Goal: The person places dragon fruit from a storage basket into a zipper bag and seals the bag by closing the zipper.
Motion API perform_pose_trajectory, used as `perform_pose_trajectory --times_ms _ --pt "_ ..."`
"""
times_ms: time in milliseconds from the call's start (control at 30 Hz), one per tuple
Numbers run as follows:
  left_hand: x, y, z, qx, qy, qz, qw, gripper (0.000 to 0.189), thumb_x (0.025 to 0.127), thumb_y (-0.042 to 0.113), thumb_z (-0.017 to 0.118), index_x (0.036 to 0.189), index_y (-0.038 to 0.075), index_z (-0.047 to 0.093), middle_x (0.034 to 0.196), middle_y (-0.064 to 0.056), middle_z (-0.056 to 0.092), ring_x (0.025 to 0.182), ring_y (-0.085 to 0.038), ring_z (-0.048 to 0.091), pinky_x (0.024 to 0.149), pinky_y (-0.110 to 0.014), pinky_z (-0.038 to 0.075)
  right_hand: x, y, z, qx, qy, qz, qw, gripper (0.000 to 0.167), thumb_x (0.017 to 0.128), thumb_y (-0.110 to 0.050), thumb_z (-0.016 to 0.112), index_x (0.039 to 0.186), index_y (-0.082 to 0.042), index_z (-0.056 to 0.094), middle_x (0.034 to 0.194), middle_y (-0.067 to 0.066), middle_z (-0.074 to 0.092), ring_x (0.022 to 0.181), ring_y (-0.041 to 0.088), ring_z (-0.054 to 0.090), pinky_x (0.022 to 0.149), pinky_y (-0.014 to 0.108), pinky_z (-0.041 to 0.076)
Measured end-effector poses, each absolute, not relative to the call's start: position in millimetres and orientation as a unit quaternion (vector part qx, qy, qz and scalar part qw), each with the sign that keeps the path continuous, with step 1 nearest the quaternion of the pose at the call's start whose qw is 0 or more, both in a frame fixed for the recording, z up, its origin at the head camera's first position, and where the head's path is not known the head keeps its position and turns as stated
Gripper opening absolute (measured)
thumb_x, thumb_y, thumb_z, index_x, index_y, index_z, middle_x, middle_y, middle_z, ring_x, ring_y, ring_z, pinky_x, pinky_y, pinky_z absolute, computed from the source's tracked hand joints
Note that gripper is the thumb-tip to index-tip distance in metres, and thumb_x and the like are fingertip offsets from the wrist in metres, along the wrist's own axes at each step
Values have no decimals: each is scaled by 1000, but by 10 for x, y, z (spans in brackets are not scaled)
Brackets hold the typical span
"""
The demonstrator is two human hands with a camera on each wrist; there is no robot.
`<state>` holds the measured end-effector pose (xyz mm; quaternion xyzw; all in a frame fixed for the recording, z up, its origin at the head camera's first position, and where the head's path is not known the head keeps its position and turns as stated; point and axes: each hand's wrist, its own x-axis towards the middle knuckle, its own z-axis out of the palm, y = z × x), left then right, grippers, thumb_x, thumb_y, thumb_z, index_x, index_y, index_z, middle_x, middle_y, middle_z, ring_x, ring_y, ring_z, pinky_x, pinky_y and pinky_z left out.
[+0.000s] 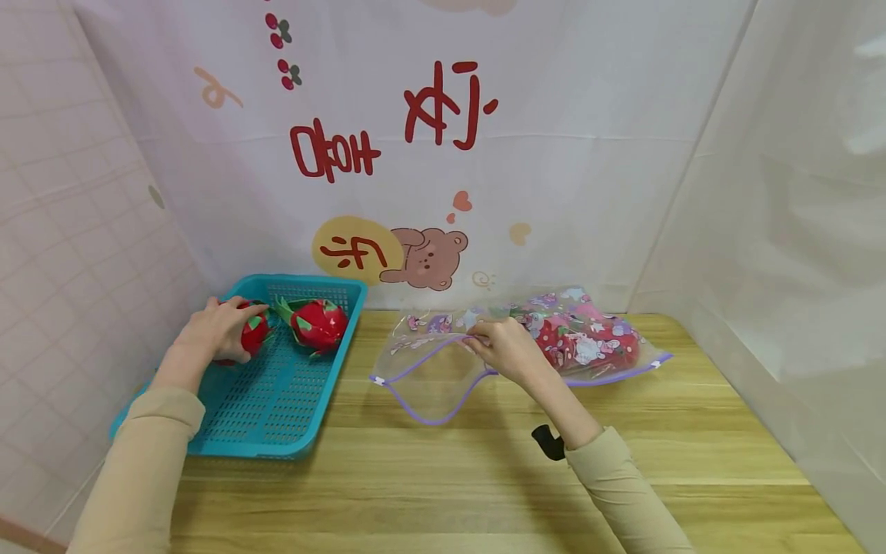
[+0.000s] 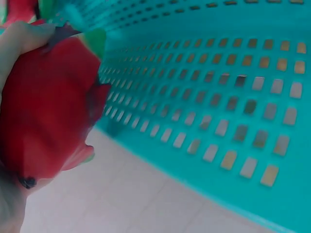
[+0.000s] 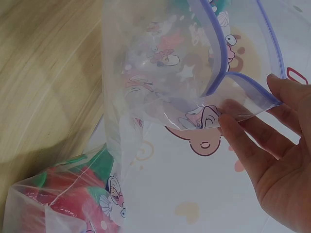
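Observation:
Inside the blue basket (image 1: 277, 419), my left hand (image 1: 213, 329) grips a red dragon fruit (image 1: 254, 332) with green-tipped scales. In the left wrist view the dragon fruit (image 2: 53, 102) fills the hand beside the basket's slotted wall (image 2: 218, 97). Another dragon fruit (image 1: 320, 325) lies to its right in the basket. My right hand (image 1: 508, 350) pinches the purple-edged mouth of a clear zip bag (image 1: 422, 392) printed with cartoons. The bag's left half gapes open. Red fruit (image 3: 68, 194) with green parts shows through the plastic in its right half.
A small black curved object (image 1: 548, 443) is by the right forearm on the wooden table (image 1: 429, 492). Behind the table hangs a white cloth (image 1: 554, 154) with red characters and a bear. More white cloth (image 1: 782, 231) closes off the right side.

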<state>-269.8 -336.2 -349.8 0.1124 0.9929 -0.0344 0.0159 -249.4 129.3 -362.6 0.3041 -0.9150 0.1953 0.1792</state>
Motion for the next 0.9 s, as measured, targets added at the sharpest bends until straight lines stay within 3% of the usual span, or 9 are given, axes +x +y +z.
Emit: perform_pose_trajectory --times_ms 233,600,733,900 --pt "-2563 -3387 -3338 103 994 -22 1 87 68 29 78 141 5 37 134 -36 37 108 -61 38 66 -61 49 -2498 1281 -3632 303 -914 196 185 14 88 -19 66 90 -8 74 85 6 74 75 19 72 68 29 57" --pt "-2239 -3187 -3181 129 986 -15 -100 90 67 33 79 143 12 35 140 -28 35 113 -59 36 64 -61 51 -2482 1265 -3633 304 -911 203 192 15 88 -20 67 89 -8 74 83 5 74 71 16 71 65 28 57" --pt "-2089 -3006 -3189 146 977 0 -155 93 62 29 83 142 14 37 141 -24 36 114 -55 38 63 -59 53 -2481 1274 -3646 305 -910 205 194 14 88 -19 66 90 -7 74 83 5 74 70 16 71 64 27 57" --pt "-1932 -2750 -3243 196 945 34 -261 94 54 22 88 137 15 45 138 -20 43 109 -49 44 56 -55 54 -2479 1286 -3652 302 -910 209 194 15 89 -19 65 90 -7 74 83 5 74 70 16 71 64 26 57"
